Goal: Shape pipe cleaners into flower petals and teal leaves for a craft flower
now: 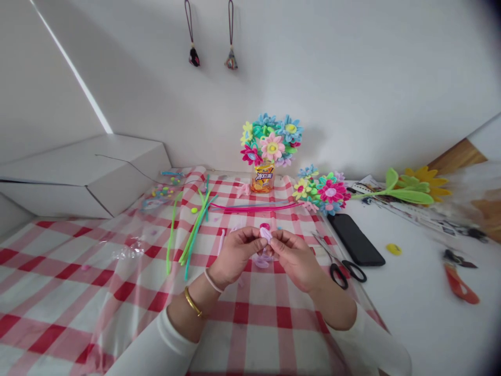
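Both hands meet over the middle of the checked cloth. My left hand (240,250) pinches one side of a small lilac pipe-cleaner petal (266,233), and my right hand (293,256) pinches its other side. Just beneath the fingers lie more lilac pipe-cleaner loops (263,260), partly covered by the hands. A round magenta piece (265,225) shows just beyond the fingertips. Left of my left hand is a short lilac pipe-cleaner strip (221,241). Black-handled scissors (340,265) rest open to the right of my right hand.
Green and teal pipe cleaners (195,230) lie left; magenta ones (254,208) lie across the back. A bottle (262,179) holds pipe-cleaner flowers (272,141), with another bouquet (326,189) beside it. A black phone (356,240) lies right. A white box (86,172) stands back left.
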`<state>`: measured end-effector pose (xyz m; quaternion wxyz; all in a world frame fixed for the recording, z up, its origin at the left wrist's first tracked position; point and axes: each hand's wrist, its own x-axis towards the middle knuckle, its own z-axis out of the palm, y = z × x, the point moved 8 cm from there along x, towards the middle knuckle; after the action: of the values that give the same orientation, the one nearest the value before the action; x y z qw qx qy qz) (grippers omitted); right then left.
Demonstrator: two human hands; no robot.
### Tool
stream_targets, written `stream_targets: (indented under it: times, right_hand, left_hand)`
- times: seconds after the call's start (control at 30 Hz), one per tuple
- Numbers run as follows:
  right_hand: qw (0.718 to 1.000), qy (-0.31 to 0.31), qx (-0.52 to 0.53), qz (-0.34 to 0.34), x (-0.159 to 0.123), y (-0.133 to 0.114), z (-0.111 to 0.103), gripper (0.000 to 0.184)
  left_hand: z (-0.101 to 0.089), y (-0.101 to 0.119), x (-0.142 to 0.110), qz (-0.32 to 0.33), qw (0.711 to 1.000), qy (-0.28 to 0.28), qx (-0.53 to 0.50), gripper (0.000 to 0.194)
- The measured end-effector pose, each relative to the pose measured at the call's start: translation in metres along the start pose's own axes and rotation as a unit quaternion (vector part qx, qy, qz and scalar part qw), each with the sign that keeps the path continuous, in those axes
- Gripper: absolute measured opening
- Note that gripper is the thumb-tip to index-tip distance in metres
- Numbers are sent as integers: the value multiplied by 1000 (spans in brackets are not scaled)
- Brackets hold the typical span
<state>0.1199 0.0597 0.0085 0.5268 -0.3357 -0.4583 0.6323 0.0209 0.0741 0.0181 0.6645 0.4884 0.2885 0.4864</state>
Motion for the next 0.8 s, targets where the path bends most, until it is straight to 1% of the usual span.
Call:
stream_targets:
  times: [0.07,0.17,0.27,0.37,0.57,0.73,0.8]
  right_hand:
    - [1000,-2,-14,0,0,0,0,13]
    - [1000,13,-26,11,2,3,-4,16]
    - [999,29,-34,18,3,4,-8,18]
    - [998,26,-62,13,3,2,-10,18]
    - [993,18,-112,11,2,-2,-10,17]
    - [994,-11,-106,19,0,-1,-4,18]
    - [994,-24,-103,21,-1,-1,-1,18]
  left_hand:
    - [0,0,1,1,1000,2,21,14]
    - [0,-1,2,-7,1000,5,30,13]
    - [-3,-5,3,-25,1000,2,-9,14]
    - [-5,-9,3,-43,997,0,-61,14]
    - [-14,-12,5,-49,993,44,-93,15]
    - [-6,-12,2,-65,993,8,-100,15]
    - [-5,-12,2,-66,993,5,-99,16]
